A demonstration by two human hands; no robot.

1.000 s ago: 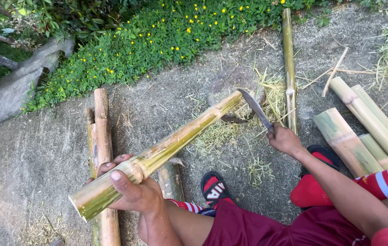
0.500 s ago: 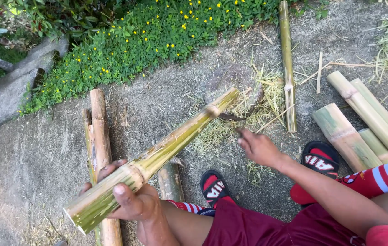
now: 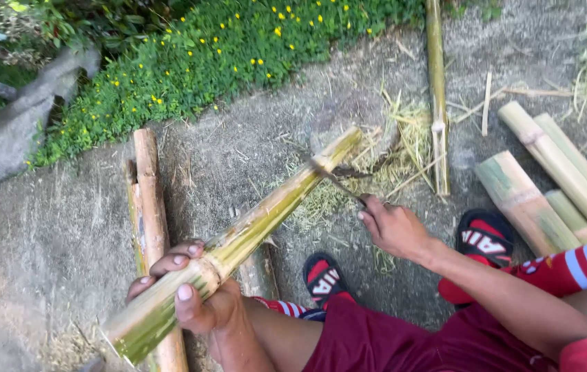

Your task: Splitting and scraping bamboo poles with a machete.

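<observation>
— Both hands first: what is held by each?

— A long green bamboo pole (image 3: pixel 252 231) is gripped near its lower end by the left hand (image 3: pixel 193 293), fingers wrapped fully round it. The right hand (image 3: pixel 393 227) is closed around the handle of a blade (image 3: pixel 345 187); the blade is blurred, so its shape can only be guessed at as a thin dark knife.

— Where is the pole placed?

— It is held at a slant, its near end raised beside the left knee, its far end resting on the concrete ground (image 3: pixel 45 227). The blade is laid against the pole close to a node near the far end.

— And around it?

— Pale shavings (image 3: pixel 390 148) are scattered under the far end. Cut bamboo sections (image 3: pixel 548 186) are lying to the right, two brown lengths (image 3: pixel 147 186) to the left, and a thin upright cane (image 3: pixel 437 103) beyond. Red-and-black sandals (image 3: pixel 324 279) are worn on the feet
</observation>
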